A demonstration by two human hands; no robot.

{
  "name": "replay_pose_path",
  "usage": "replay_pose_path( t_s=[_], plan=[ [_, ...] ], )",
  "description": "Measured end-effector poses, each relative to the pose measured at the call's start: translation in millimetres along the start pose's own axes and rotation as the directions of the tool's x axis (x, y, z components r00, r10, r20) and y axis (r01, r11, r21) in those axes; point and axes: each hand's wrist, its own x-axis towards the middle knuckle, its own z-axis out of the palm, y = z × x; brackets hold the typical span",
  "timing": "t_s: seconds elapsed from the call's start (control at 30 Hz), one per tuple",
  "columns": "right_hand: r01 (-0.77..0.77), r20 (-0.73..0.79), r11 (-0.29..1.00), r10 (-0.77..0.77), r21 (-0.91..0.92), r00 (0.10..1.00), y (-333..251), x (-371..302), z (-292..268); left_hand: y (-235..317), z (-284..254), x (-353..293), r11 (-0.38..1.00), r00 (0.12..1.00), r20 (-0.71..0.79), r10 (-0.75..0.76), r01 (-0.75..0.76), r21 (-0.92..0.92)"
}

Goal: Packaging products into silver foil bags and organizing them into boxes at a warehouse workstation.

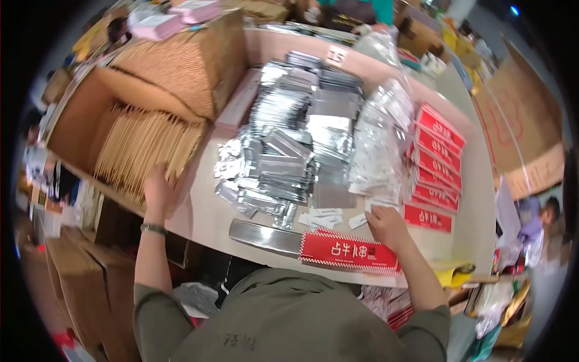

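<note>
My left hand point(158, 192) reaches to the near edge of a cardboard box point(69, 130) at the left. Its fingers close at the end of a row of thin tan strips point(139, 142) standing on edge; what exactly they pinch is hidden. At the table's right front, my right hand point(389, 227) has its fingertips bent down at small white packets point(325, 215), with a packet apparently between thumb and fingers. Just below lies a red printed paper sleeve point(319, 246) with a checkered edge. Beside it is a shiny metal strip point(259, 234).
Silver sachets point(280, 111) heap up mid-table, beside a clear plastic bag point(377, 142) of small white packets. Overlapping stacks of red sleeves point(435, 166) line the right. A tall carton point(220, 54) stands at the back left. Across the table is another person point(353, 15).
</note>
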Motion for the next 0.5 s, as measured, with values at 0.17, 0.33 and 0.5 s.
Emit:
replay_pose_path(
  t_s=[0.17, 0.33, 0.5],
  plan=[
    [-0.119, -0.114, 0.991, 0.125, 0.059, 0.986, -14.6, 35.0, -14.6, -15.3, -0.6, -0.1, 0.995, 0.972, 0.213, -0.094, 0.096, 0.0],
    [-0.344, -0.123, 0.884, 0.398, 0.316, 0.909, -49.7, 122.1, -4.6, -12.5, -13.6, -6.9, 0.983, 0.984, 0.124, -0.127, 0.141, -0.116],
    [-0.053, -0.363, 0.984, 0.113, 0.172, 0.925, -90.8, 212.6, 33.2, -9.6, -10.6, -4.9, 0.971, 0.954, 0.208, -0.216, 0.188, 0.145]
  ],
)
